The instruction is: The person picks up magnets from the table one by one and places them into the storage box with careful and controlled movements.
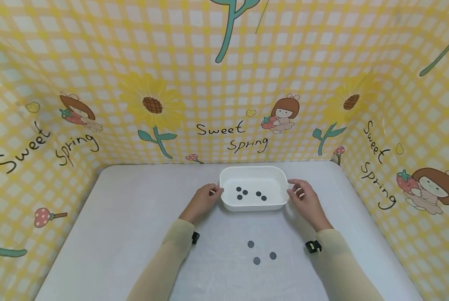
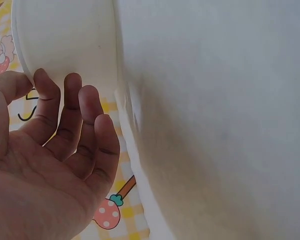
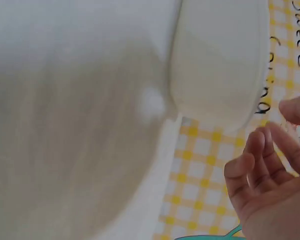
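Observation:
A white rectangular dish with rounded corners (image 1: 254, 205) sits toward the back of the table, several small dark round discs (image 1: 258, 193) lying inside. My left hand (image 1: 205, 198) pinches the rim at its left end; in the left wrist view the thumb and index fingertips meet at that rim, the other fingers loosely bent along the outer wall. At the opposite end is my right hand (image 1: 305, 198), its fingers loosely bent. The right wrist view shows a gap between that thumb and index finger, with fingertips close beside the dish's end wall (image 3: 215, 107).
Three grey discs (image 1: 257, 261) lie on the white tabletop (image 1: 107, 234) in front of the dish, between the forearms. Yellow checked cloth (image 1: 194, 83) with printed flowers and figures stands as walls behind and on both sides.

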`<state>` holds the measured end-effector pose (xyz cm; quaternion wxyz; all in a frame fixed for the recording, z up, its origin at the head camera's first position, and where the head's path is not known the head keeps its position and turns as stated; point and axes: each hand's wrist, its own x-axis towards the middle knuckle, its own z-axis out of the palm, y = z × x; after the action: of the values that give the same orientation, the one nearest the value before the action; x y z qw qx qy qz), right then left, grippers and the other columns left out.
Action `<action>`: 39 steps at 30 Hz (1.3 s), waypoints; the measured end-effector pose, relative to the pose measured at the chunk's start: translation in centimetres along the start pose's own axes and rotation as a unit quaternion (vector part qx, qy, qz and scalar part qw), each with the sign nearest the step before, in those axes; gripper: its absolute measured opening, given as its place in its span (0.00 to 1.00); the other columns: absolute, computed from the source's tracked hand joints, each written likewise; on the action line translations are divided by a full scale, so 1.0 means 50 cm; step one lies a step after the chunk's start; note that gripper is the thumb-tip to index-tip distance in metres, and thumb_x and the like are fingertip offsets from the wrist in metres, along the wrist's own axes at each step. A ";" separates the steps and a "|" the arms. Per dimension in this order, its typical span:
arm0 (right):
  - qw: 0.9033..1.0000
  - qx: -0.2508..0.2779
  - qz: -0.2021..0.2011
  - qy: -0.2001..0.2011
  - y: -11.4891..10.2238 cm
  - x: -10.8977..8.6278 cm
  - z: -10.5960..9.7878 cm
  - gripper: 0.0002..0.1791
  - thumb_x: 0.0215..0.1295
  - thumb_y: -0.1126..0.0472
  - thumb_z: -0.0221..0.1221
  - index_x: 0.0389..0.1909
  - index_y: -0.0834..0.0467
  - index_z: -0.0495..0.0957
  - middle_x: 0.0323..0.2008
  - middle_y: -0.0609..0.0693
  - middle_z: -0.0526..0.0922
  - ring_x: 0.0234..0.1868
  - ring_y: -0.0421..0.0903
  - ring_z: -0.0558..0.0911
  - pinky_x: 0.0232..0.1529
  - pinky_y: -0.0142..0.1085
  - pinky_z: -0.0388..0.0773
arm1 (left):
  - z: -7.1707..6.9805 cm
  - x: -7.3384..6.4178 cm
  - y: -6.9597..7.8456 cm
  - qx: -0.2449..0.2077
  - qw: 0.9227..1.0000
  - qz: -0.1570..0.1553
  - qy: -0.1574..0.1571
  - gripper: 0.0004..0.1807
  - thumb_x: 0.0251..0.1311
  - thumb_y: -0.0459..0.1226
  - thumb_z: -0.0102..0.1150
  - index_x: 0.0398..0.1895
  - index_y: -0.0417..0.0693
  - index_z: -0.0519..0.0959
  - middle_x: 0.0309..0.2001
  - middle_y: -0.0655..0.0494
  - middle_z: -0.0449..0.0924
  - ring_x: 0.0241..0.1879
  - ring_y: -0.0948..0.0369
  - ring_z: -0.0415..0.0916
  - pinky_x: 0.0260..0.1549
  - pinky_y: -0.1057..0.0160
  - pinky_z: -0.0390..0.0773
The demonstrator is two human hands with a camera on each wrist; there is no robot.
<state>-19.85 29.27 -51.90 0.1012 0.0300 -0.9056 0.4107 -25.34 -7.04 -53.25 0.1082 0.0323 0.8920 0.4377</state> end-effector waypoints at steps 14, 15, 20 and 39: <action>0.975 -0.009 -0.186 -0.124 -0.070 -0.032 0.014 0.14 0.71 0.65 0.71 0.54 0.54 0.85 0.36 0.39 0.79 0.35 0.40 0.77 0.36 0.36 0.80 | -0.002 -0.001 0.000 -0.002 1.000 -0.002 -0.007 0.16 0.80 0.54 0.56 0.44 0.52 0.82 0.46 0.54 0.81 0.46 0.55 0.75 0.50 0.53 0.74; 0.971 -0.013 -0.199 -0.135 -0.076 -0.035 0.015 0.14 0.70 0.66 0.71 0.54 0.53 0.85 0.36 0.38 0.79 0.35 0.41 0.77 0.36 0.37 0.80 | -0.002 -0.001 0.000 -0.003 1.000 -0.002 -0.008 0.16 0.80 0.54 0.56 0.45 0.52 0.82 0.46 0.54 0.81 0.46 0.55 0.74 0.49 0.53 0.74; 0.949 -0.046 -0.252 -0.182 -0.098 -0.050 0.030 0.14 0.70 0.65 0.71 0.54 0.52 0.85 0.37 0.37 0.78 0.36 0.40 0.78 0.36 0.34 0.79 | -0.002 -0.003 0.000 -0.004 1.000 0.001 -0.009 0.17 0.80 0.54 0.56 0.45 0.52 0.81 0.45 0.54 0.81 0.46 0.55 0.74 0.49 0.53 0.74; 0.896 -0.150 -0.242 -0.341 -0.116 -0.086 0.120 0.14 0.70 0.54 0.72 0.55 0.45 0.90 0.37 0.35 0.79 0.36 0.32 0.76 0.42 0.30 0.77 | -0.002 0.000 0.000 0.006 1.000 -0.011 -0.010 0.17 0.80 0.54 0.56 0.42 0.52 0.81 0.44 0.54 0.80 0.45 0.55 0.74 0.49 0.53 0.74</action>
<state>-15.82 20.81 -52.39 -0.1142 0.3704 -0.9003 0.1980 -25.36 -7.13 -53.19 0.1218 0.0278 0.8939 0.4304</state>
